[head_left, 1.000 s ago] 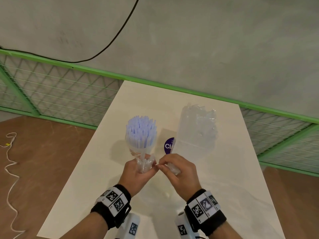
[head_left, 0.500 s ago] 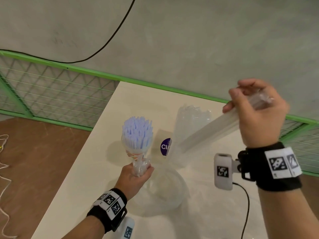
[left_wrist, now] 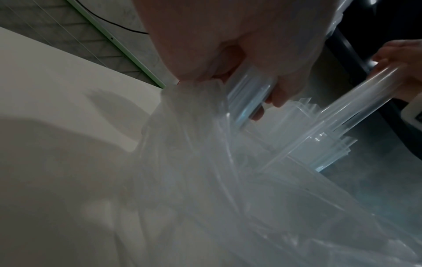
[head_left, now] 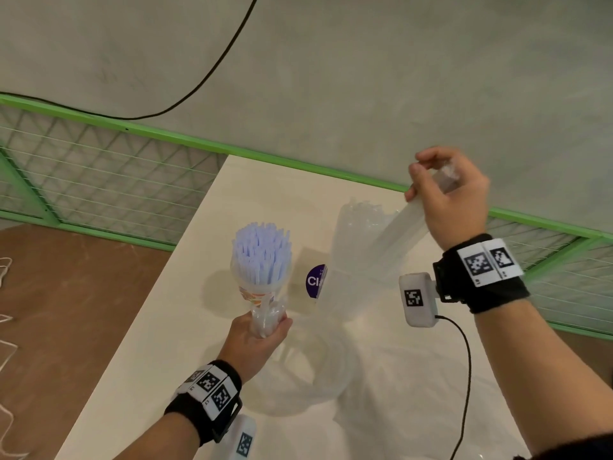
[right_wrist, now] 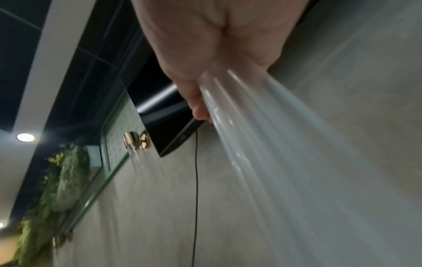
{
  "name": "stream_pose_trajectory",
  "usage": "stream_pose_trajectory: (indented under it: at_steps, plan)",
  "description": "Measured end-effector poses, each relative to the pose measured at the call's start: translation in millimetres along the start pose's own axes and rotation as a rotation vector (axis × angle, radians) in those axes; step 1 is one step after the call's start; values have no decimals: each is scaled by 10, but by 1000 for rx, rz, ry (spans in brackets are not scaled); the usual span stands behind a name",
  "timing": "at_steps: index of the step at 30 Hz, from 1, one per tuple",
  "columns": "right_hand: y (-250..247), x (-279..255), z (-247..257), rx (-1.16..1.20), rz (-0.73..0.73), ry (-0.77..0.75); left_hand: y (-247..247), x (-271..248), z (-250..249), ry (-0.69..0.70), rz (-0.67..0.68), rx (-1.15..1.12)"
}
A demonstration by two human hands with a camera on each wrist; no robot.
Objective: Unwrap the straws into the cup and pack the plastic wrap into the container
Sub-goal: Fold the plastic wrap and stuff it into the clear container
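A paper cup (head_left: 257, 293) packed with pale blue straws (head_left: 260, 257) stands mid-table. Just in front of it my left hand (head_left: 272, 323) grips a bundle of clear-wrapped straws (head_left: 265, 322) upright; in the left wrist view the fingers (left_wrist: 269, 97) curl round that bundle (left_wrist: 248, 90). My right hand (head_left: 428, 174) is raised at the right and pinches a long clear plastic wrap (head_left: 394, 234) that slants down over the clear container (head_left: 351, 260), which holds several wraps. The right wrist view shows the wrap (right_wrist: 262, 135) streaming from the right hand (right_wrist: 200, 108).
A crumpled clear bag (head_left: 315, 376) lies on the white table (head_left: 199, 327) near me. A purple label (head_left: 315, 280) shows beside the container. A green rail with mesh (head_left: 132, 131) runs behind the table. A black cable (head_left: 466, 376) hangs from my right wrist.
My right hand left the bundle and swept up to the right, drawing a long clear wrap with it, then drifted slightly left. The left hand stayed on the bundle.
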State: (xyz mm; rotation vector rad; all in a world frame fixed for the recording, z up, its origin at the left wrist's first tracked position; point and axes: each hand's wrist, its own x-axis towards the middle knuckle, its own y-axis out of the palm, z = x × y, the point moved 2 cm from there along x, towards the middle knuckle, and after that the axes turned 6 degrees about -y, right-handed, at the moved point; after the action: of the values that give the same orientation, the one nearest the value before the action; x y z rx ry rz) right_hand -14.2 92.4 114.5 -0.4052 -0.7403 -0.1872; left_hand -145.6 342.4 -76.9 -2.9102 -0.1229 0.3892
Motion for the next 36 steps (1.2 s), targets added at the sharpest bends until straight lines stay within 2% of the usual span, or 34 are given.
stream_pose_trajectory:
  at_steps: [2, 5, 7, 9, 13, 15, 17, 19, 20, 23, 25, 28, 30, 36]
  plan:
    - [91, -108, -149, -83, 86, -12, -3, 0, 2, 8, 0, -9]
    - [187, -349, -413, -456, 377, -185, -7, 2, 17, 9, 0, -12]
    - [205, -486, -551, -550, 536, -255, -13, 3, 27, -8, 3, -23]
    - [218, -555, -612, -576, 655, -239, -13, 6, 29, -10, 21, -36]
    - [226, -774, -648, -716, 989, -150, 0, 16, 30, -3, 31, -37]
    - [218, -803, -578, -775, 977, -159, 0, 15, 23, 2, 33, -33]
    - [241, -806, -359, -832, 828, -223, 2, 27, 36, -9, 42, -38]
    - [332, -911, -88, -787, 650, -345, 2, 43, 49, -15, 49, -45]
    - [390, -1017, 21, -745, 639, -357, 5, 48, 50, -12, 43, -43]
    - [555, -1410, 123, -765, 836, -149, 5, 39, 42, 6, 20, -28]
    - [613, -1632, 25, -817, 898, -46, 11, 20, 21, 17, 20, -25]
    - [641, -1723, -115, -745, 859, 92, 30, 12, 2, 15, 26, -30]
    - [630, -1694, -209, -598, 808, 200, 42, 7, -8, 21, 22, -21]
    - [703, -1649, -212, -138, 539, 370, 53, 1, -31, 35, 5, 2]
